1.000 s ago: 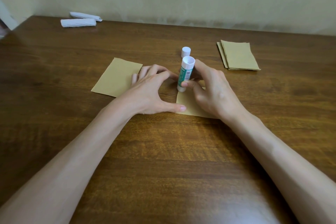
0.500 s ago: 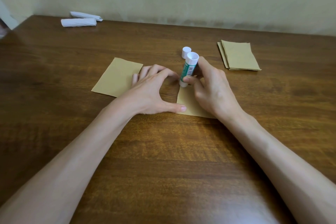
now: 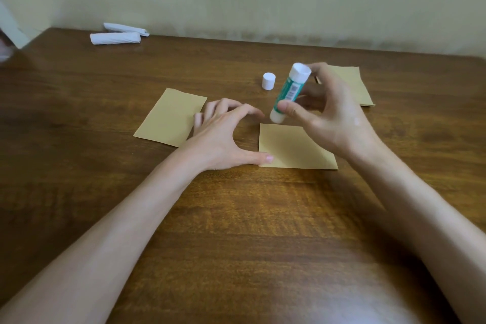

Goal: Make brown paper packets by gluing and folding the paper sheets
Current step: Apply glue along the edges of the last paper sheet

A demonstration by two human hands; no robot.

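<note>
Your forearms (image 3: 131,218) are bare to the near edge; your left hand (image 3: 221,139) and right hand (image 3: 334,118) show short plain nails (image 3: 269,158).

A dark brown wooden surface (image 3: 236,218) shows a streaked grain. Near its middle a brown paper piece (image 3: 289,147) lies flat. Just to the left of it, and apart from it, lies a single brown sheet (image 3: 168,117), turned slightly askew. A small white cap (image 3: 268,81) stands upright beyond these two. Toward the far right edge rests a stack of brown sheets (image 3: 359,89), partly hidden. By the far left corner two white paper bundles (image 3: 114,37) lie close together.
</note>
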